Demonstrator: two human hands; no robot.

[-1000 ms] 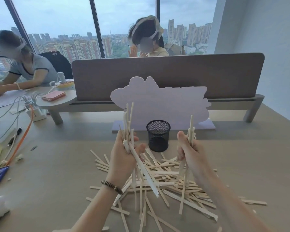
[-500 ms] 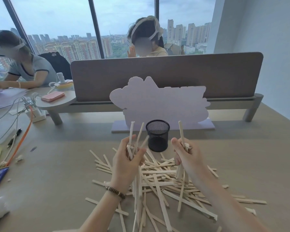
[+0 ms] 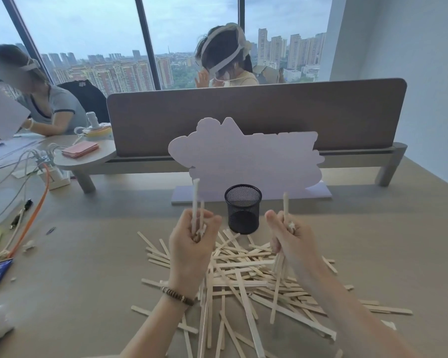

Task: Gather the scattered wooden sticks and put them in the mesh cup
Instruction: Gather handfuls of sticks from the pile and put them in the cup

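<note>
While flat wooden sticks [image 3: 243, 270] litter, both fists clutch bundles beside round mesh cup [image 3: 243, 208].

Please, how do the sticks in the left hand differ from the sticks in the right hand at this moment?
The left hand holds several sticks; above the right hand only one stick clearly rises. The left sticks reach higher than the right one. The left wrist wears a bracelet; the right is bare. Both bundles stand near upright beside the mesh cup, still empty.
</note>
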